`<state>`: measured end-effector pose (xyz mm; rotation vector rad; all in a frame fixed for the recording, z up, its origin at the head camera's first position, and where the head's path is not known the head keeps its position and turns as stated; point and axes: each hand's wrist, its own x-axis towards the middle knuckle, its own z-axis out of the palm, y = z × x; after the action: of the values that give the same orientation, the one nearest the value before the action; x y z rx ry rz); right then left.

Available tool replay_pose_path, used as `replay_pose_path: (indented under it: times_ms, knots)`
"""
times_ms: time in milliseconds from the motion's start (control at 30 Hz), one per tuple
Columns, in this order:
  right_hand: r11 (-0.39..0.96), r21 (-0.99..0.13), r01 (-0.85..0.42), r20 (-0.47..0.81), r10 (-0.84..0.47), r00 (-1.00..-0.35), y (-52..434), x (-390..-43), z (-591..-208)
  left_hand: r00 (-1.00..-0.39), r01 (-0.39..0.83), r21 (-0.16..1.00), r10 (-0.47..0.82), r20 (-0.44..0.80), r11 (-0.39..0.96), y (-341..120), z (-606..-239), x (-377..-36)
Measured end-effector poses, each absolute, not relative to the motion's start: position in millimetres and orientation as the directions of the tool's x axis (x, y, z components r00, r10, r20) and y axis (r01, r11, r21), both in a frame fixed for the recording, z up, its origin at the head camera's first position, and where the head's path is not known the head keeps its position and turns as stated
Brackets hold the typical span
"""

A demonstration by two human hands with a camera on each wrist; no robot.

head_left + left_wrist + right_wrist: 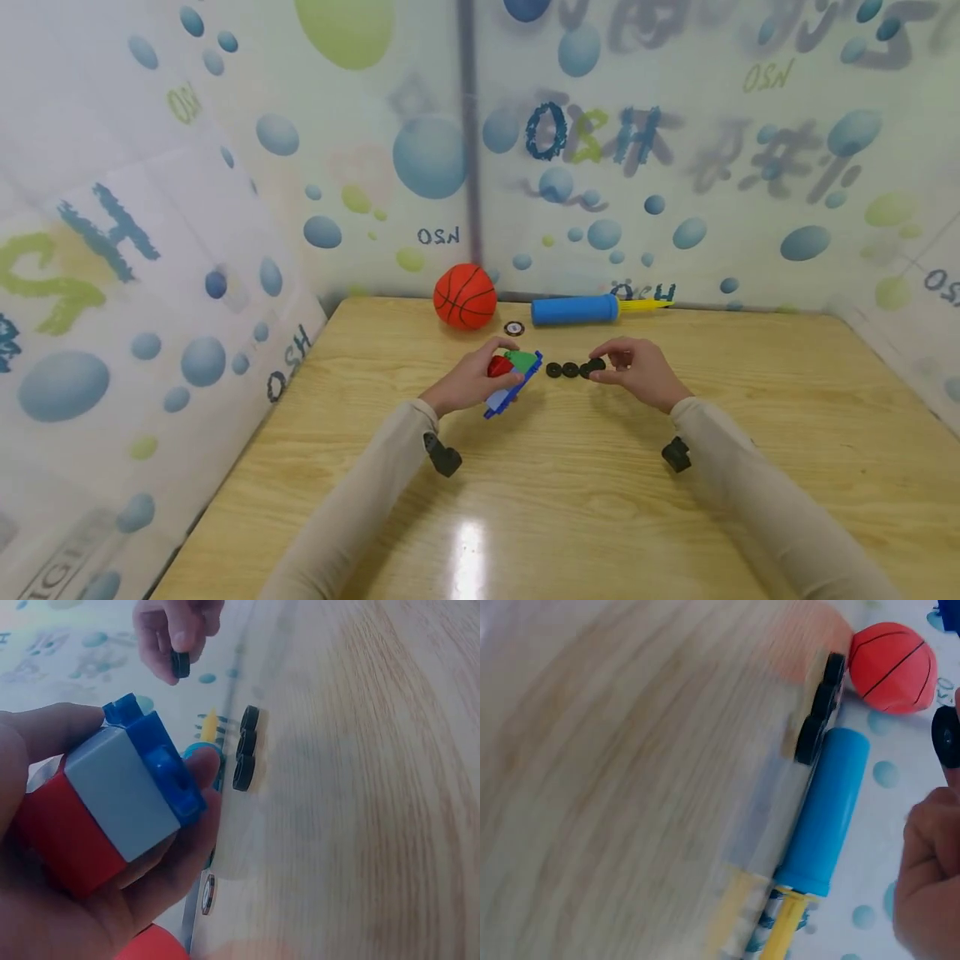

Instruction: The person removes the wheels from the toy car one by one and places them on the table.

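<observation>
My left hand (474, 380) grips a toy built of blocks, with a blue base (497, 409), a green block (523, 360), a red block (71, 832) and a white block (122, 793). The base is tilted, its underside turned toward the right hand. Thumb and fingers of my right hand (643, 372) pinch a small black wheel (180, 664), raised over the table. Between the hands, three more black wheels (571, 370) lie in a row on the wood.
An orange-red toy basketball (465, 297) sits at the table's back edge. Beside it lie a small round black-and-white disc (514, 328) and a blue hand pump (574, 311) with a yellow nozzle. A patterned wall covering (360, 267) rises behind the wooden table (570, 517).
</observation>
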<state>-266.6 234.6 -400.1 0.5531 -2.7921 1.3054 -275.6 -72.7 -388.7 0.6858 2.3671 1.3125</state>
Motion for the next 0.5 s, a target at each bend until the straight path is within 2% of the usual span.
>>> replay_pose_path:
  times_ms: [200,500]
  knots:
    - [0.598,-0.763,-0.243,0.094,-0.269,-0.959,241.7,-279.0,-404.9,-0.826,0.261,0.848,0.562,-0.052,0.462,-73.5,-390.6,-276.2]
    - [0.72,-0.644,-0.259,0.027,-0.316,-0.948,248.7,-298.7,-418.0,-0.831,0.273,0.842,0.555,-0.037,0.465,-73.8,-390.5,-275.1]
